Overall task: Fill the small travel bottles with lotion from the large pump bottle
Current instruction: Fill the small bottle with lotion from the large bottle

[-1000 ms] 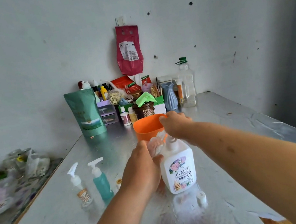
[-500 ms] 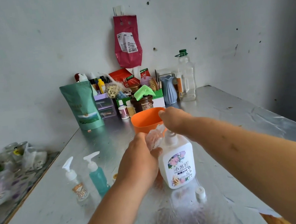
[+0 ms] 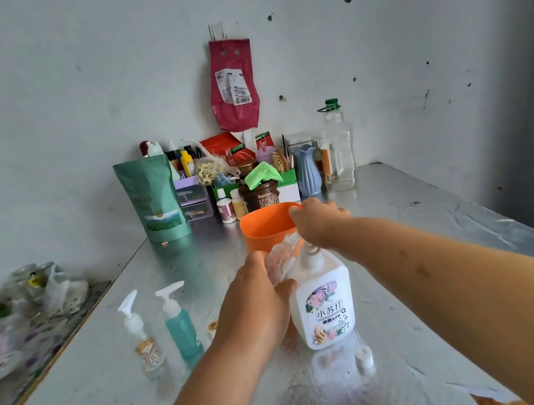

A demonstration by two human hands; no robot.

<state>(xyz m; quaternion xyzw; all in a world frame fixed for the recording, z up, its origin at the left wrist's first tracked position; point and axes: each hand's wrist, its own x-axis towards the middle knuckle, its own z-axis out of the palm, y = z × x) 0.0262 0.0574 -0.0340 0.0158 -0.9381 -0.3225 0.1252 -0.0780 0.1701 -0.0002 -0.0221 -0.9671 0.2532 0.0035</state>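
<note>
Shiny metal worktop [image 3: 416, 214] carries the pump bottle [image 3: 326, 308] beneath my right hand [image 3: 319, 222], closed over its pump; my left hand [image 3: 256, 304] grips a clear bottle [image 3: 279, 259] beside it.

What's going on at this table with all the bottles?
A person is working the large white pump bottle. The right hand sits on top of its pump, while the left hand holds a small clear container against the spout. Two small pump bottles, one clear and one teal, stand untouched to the left. A loose white cap lies nearby.
</note>
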